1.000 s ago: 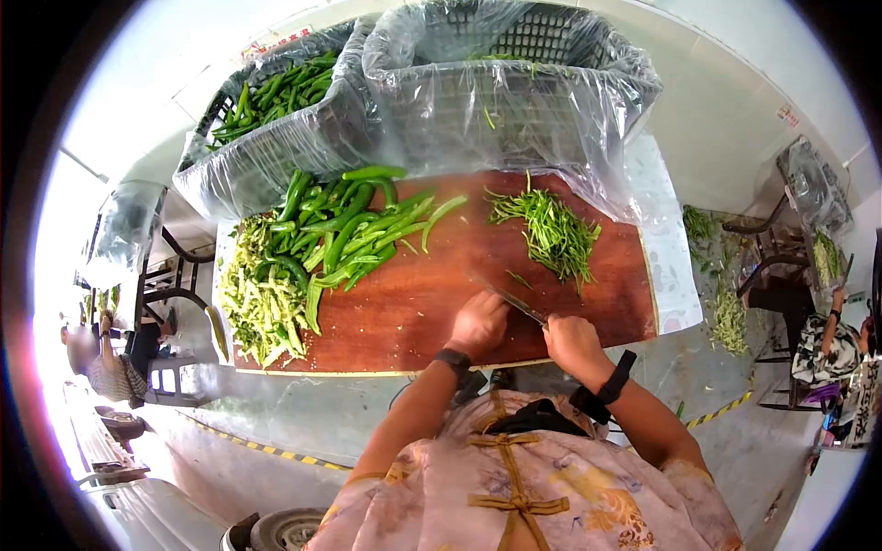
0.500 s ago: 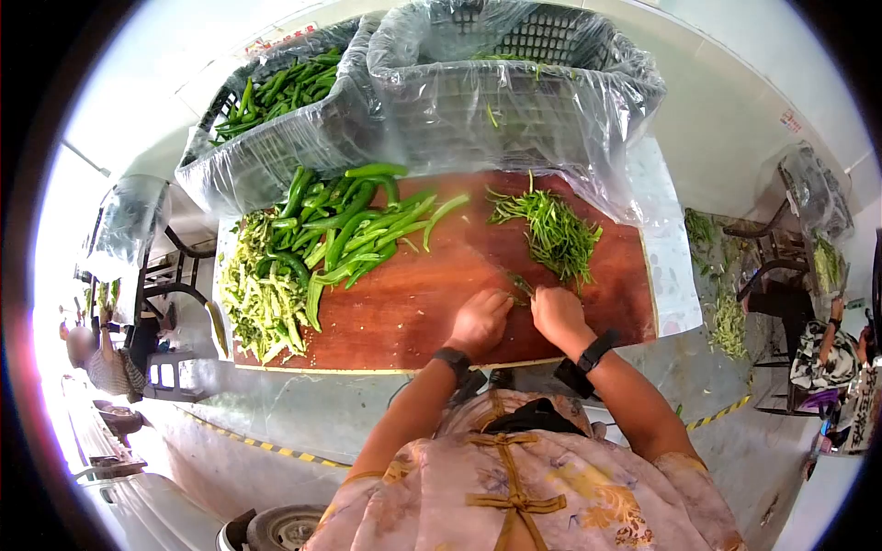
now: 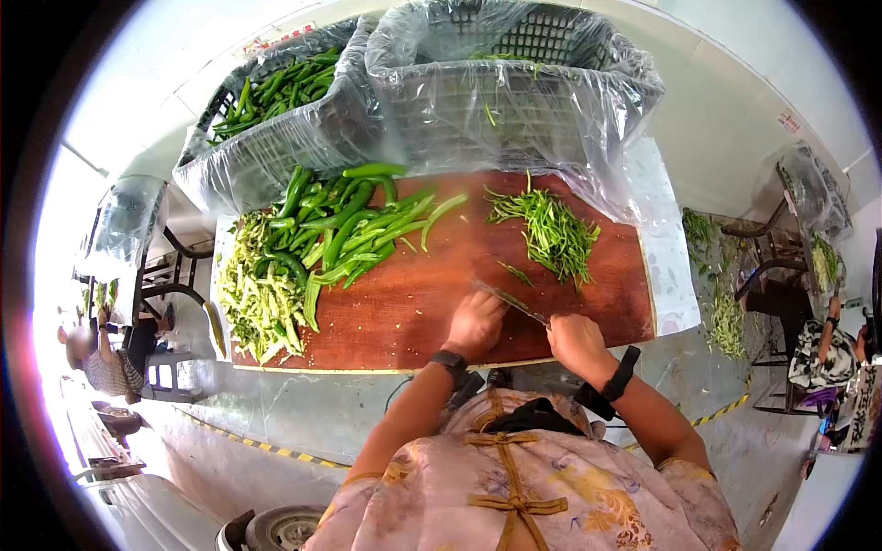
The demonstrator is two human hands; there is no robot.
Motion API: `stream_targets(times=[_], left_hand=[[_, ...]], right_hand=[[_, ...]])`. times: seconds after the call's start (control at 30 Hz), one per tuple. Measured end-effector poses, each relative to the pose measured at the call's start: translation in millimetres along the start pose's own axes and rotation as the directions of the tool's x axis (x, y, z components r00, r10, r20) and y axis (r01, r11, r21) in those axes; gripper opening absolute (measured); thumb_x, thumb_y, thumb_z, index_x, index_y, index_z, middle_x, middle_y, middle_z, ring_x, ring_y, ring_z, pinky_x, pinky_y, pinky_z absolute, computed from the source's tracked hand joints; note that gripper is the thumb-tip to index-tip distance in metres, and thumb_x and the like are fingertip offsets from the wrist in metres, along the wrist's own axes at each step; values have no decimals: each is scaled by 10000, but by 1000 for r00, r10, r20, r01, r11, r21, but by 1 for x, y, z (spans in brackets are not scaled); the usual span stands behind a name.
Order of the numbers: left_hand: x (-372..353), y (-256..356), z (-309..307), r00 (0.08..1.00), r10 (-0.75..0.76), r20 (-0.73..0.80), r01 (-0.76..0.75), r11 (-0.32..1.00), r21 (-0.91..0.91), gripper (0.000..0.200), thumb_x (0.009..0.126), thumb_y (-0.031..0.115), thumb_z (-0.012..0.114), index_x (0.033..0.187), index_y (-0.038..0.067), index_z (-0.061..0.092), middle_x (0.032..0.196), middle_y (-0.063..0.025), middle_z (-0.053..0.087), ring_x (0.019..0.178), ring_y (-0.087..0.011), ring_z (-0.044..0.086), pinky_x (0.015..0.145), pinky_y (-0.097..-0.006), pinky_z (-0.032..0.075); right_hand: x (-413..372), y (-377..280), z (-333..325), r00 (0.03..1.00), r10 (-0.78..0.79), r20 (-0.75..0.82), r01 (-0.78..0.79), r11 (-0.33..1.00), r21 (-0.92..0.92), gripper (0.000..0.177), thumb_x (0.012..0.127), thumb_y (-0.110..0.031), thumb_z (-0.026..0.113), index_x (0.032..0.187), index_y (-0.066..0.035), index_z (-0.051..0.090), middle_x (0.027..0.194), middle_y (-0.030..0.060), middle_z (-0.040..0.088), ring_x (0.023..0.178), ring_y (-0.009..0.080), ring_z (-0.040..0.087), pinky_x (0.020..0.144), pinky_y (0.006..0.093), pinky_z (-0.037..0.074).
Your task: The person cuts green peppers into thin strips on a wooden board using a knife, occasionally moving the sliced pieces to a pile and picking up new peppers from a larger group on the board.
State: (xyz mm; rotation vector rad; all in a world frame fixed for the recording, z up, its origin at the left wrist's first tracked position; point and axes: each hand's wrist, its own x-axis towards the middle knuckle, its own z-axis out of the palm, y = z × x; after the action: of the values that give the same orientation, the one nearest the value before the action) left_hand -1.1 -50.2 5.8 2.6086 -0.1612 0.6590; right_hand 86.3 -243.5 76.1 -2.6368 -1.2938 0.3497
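Note:
My right hand [image 3: 577, 342] is closed around the handle of a knife [image 3: 516, 304], whose thin blade points left and away from me. By the blade's tip end is my left hand [image 3: 476, 321], its fingers curled together on the brown board [image 3: 404, 321]; anything inside them is hidden. A few green strips [image 3: 516, 273] lie just beyond the knife. Further back is a heap of thin-cut green pepper strips [image 3: 557, 237]. Long green peppers [image 3: 344, 225], some seemingly split open, are piled left of my hands, beside pale seedy pepper cores [image 3: 262, 294].
Two plastic-lined crates stand behind the board: the left crate [image 3: 276, 133] holds green peppers, the right crate [image 3: 514, 101] a few green bits. Other people [image 3: 813, 358] sit at tables on both sides. Yellow-black tape [image 3: 285, 452] marks the floor.
My right hand has drawn away from my left, to the right and toward me, so the knife blade now shows. Small green strips now lie on the board beyond it.

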Motion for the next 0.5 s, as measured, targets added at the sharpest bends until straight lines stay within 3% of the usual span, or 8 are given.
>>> stream_targets(times=[0.33,0.5], left_hand=[[3,-5,2,997,38,-71,-41,998,-47,301,664,29,563,960,5,614,1003,-96,575,937,-278,537,782,-362,473],[1,-2,-1,995,6,-101,-10,999,-43,313,655,21,559,964,-6,607,1010,-121,564,926,-290,537,805,-363,467]], right_hand=[[55,-9,18,995,20,-100,-12,997,82,210,824,-176,547,727,7,585,640,222,588,633,398,596,582,490,477],[34,0,12,992,40,-122,-27,994,109,210,827,-192,554,740,-3,582,655,219,585,640,406,582,591,499,463]])
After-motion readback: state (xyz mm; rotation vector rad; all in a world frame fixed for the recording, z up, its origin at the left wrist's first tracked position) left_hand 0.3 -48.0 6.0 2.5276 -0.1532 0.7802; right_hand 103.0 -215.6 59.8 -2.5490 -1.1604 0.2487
